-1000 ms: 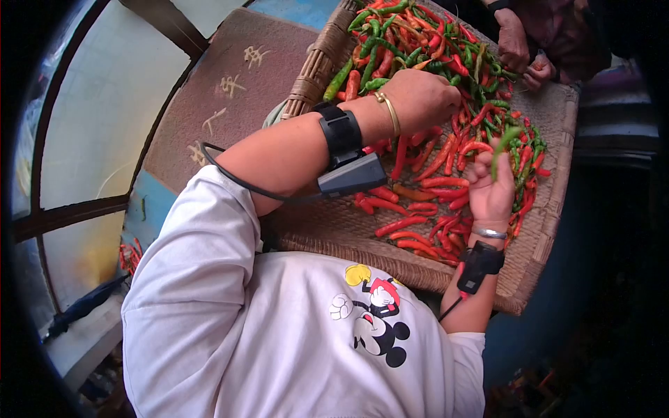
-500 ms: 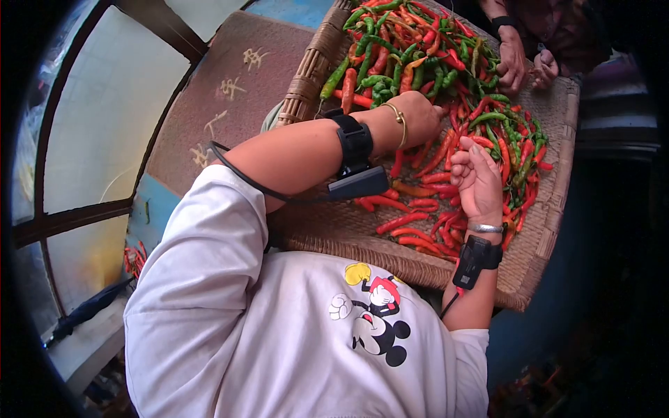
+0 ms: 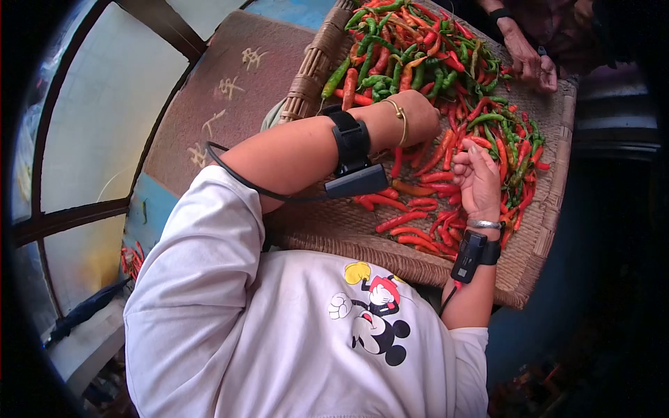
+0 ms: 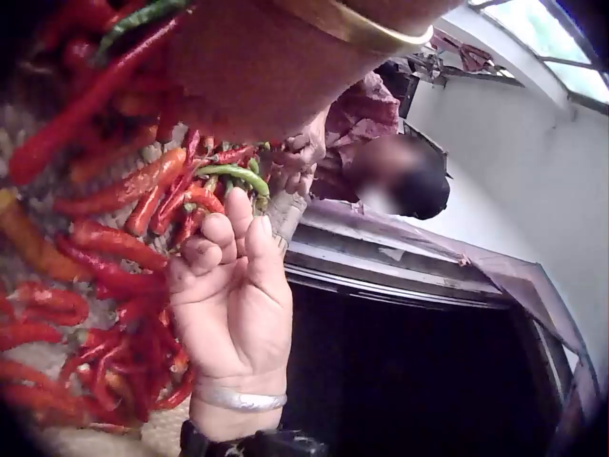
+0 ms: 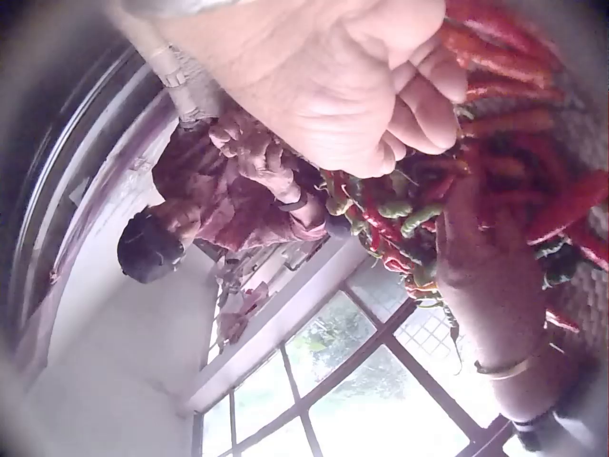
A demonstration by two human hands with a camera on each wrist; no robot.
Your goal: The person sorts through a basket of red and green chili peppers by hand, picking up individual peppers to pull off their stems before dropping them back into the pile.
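Note:
Red and green chili peppers [image 3: 423,188] lie loose in a wide woven basket [image 3: 334,254]. My left hand [image 3: 418,115], with a gold bangle at its wrist, reaches palm down over the middle of them. In the right wrist view the left hand [image 5: 490,271] has its fingers in among red peppers; I cannot tell whether they grip one. My right hand [image 3: 479,182], wearing a silver bangle, is raised near the right-hand heap, palm turned up. Loosely curled fingers and an empty palm show on that right hand [image 4: 233,305] in the left wrist view. A curved green pepper [image 3: 486,120] lies just beyond it.
Across the basket, another person's hands [image 3: 531,64] are close together over its far right corner. A mixed heap of peppers [image 3: 404,49] fills the far side. Left of the basket lies a brown mat [image 3: 230,90] with yellow characters, beside a framed glass panel [image 3: 111,104].
My right hand has let go of the green pepper it held and drawn slightly left. My left hand has shifted a little left and nearer me. The other person's hands have moved right.

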